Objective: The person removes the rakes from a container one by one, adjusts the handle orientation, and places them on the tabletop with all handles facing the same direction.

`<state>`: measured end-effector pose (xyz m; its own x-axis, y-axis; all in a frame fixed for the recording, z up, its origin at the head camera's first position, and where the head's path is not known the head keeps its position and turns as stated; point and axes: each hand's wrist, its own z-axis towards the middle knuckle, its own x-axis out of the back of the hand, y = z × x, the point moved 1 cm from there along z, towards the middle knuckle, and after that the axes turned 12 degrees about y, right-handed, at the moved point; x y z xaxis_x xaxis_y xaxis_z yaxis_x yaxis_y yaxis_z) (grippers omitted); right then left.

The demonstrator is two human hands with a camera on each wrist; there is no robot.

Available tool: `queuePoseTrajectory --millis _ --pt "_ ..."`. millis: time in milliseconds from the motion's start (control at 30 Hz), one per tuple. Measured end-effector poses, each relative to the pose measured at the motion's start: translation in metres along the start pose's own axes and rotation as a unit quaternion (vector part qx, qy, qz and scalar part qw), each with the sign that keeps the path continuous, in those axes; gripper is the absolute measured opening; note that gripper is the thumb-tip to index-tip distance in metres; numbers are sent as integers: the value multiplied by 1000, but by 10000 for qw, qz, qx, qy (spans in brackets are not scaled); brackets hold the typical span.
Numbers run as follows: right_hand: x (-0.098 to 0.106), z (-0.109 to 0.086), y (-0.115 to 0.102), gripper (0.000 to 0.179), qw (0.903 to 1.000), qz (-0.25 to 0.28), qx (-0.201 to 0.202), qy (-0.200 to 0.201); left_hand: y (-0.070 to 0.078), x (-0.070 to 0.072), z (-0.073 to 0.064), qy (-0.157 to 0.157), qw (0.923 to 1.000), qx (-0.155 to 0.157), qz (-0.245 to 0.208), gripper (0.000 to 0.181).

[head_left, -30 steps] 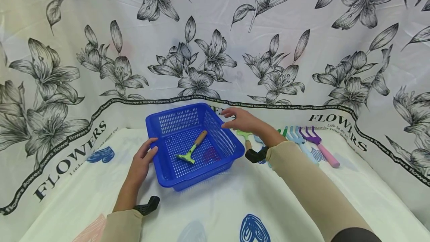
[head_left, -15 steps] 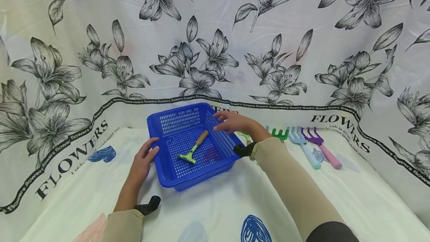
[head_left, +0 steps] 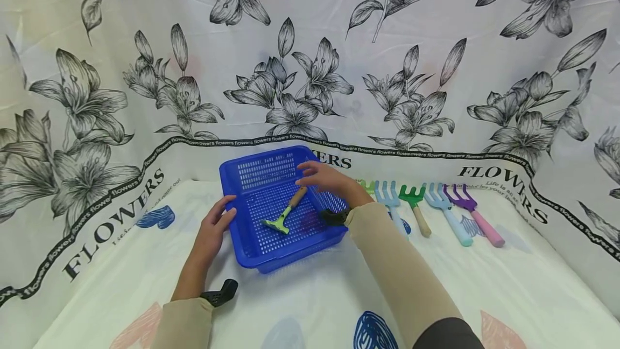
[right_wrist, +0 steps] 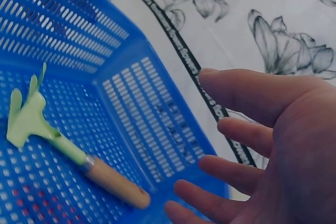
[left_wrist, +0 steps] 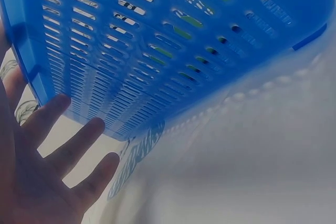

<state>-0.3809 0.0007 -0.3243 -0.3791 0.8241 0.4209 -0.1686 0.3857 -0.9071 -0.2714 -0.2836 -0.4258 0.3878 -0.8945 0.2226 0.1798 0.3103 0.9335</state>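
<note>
A blue plastic basket (head_left: 271,257) with slotted walls stands on the cloth, and inside lies a small hand rake (head_left: 277,224) with a light green head and wooden handle. My left hand (head_left: 213,230) is at the basket's left rim; in the left wrist view its spread fingers (left_wrist: 79,148) reach along the outer wall. Over the basket's right wall hovers my right hand (head_left: 329,179), fingers apart and holding nothing. The right wrist view puts the rake's wooden handle (right_wrist: 118,183) below and left of those fingertips.
Right of the basket several hand rakes lie in a row, among them a green one (head_left: 414,201), a light blue one (head_left: 448,211) and a purple one with a pink handle (head_left: 479,220). A flower-printed cloth (head_left: 407,79) hangs behind.
My right hand has moved left from the basket's right edge to over its inside, uncovering more of the rake row. The left hand stays at the rim. The head view shifts slightly.
</note>
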Motion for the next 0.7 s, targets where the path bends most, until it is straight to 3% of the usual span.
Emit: queuePoseTrajectory --millis 233,467,700 --pt "-20 8 -4 55 9998 -67 40 -166 0 1 -1 -31 10000 -8 -21 53" --pt "-40 7 -5 57 9941 -355 -169 -1009 1 3 -1 2 10000 -22 15 55" --pt "-41 9 -2 55 9939 -378 -473 -921 0 1 0 -16 10000 -6 35 55"
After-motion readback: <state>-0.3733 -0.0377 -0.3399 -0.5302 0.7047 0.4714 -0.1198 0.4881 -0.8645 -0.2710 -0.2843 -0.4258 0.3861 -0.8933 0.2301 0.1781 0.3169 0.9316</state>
